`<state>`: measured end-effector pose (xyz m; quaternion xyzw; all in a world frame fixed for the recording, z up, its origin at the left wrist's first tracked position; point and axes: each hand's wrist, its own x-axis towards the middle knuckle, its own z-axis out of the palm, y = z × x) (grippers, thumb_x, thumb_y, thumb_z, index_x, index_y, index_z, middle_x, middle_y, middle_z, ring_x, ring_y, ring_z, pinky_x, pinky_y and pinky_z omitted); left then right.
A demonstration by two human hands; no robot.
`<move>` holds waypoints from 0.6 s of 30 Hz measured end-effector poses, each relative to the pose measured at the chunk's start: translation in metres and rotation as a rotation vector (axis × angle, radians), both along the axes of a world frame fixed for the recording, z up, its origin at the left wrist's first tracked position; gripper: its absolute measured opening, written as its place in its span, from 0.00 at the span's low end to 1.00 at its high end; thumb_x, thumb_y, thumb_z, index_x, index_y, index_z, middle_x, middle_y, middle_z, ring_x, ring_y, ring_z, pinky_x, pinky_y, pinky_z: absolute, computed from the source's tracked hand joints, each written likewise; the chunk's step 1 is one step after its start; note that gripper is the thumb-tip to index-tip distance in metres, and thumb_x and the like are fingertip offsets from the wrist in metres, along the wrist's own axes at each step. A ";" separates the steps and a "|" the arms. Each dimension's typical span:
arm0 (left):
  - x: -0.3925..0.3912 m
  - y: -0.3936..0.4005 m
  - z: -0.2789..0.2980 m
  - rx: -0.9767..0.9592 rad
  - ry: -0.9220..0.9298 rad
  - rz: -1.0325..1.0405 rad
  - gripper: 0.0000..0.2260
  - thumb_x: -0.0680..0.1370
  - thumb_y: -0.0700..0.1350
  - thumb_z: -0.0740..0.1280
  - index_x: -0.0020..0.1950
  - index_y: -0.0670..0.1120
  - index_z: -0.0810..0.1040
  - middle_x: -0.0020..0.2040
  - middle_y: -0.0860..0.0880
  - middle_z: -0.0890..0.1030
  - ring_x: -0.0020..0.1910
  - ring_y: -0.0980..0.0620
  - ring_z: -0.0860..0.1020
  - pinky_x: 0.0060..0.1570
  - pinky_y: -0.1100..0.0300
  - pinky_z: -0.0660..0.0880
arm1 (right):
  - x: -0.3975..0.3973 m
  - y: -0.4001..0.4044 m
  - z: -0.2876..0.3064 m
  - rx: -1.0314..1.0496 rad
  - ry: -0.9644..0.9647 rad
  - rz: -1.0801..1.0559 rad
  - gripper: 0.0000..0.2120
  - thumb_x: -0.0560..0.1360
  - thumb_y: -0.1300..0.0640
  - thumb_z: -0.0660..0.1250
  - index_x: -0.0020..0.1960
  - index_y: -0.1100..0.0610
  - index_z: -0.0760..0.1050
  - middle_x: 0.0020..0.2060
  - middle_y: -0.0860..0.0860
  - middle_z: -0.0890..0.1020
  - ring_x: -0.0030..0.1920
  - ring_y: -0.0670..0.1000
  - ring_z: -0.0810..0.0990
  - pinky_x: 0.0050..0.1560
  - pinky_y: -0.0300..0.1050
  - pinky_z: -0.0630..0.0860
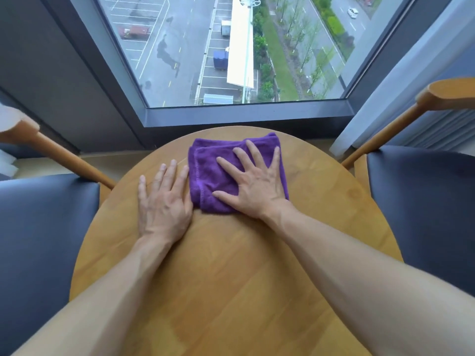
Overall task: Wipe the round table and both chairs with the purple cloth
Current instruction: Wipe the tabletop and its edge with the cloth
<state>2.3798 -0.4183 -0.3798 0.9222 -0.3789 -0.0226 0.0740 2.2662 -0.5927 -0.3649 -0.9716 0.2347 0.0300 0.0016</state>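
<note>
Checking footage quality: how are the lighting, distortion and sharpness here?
Head view: soft daylight from the window, faint shadows, no harsh glare; wide-angle bend stretches the table and forearms; cloth and hands sharp; left chair top washed out.

A large dark-grey-framed glass window [218,47] looks far down on a car park, a white roofed walkway and green trees in flat daylight. A dark grey wall panel [51,86] stands left of it, and pale sheer curtains [401,93] hang at right.
</note>
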 end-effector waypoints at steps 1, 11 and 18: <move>0.001 -0.001 0.000 0.007 -0.006 0.001 0.26 0.81 0.55 0.52 0.79 0.53 0.61 0.81 0.49 0.59 0.80 0.49 0.55 0.77 0.40 0.47 | 0.001 -0.009 0.002 -0.013 0.003 0.015 0.40 0.69 0.22 0.42 0.78 0.36 0.52 0.80 0.51 0.55 0.80 0.57 0.42 0.68 0.76 0.37; -0.001 -0.010 0.004 0.088 -0.005 0.034 0.25 0.82 0.56 0.51 0.80 0.54 0.56 0.81 0.48 0.55 0.80 0.47 0.52 0.76 0.37 0.47 | -0.011 -0.070 0.001 0.115 0.018 -0.207 0.42 0.68 0.19 0.42 0.78 0.34 0.46 0.81 0.48 0.47 0.80 0.56 0.40 0.71 0.74 0.38; -0.009 -0.013 0.007 0.116 0.039 0.066 0.25 0.83 0.55 0.48 0.80 0.55 0.52 0.82 0.50 0.50 0.81 0.49 0.47 0.76 0.36 0.42 | -0.075 -0.091 -0.009 0.095 -0.032 -0.430 0.44 0.65 0.17 0.37 0.77 0.33 0.46 0.81 0.48 0.48 0.80 0.55 0.44 0.73 0.72 0.42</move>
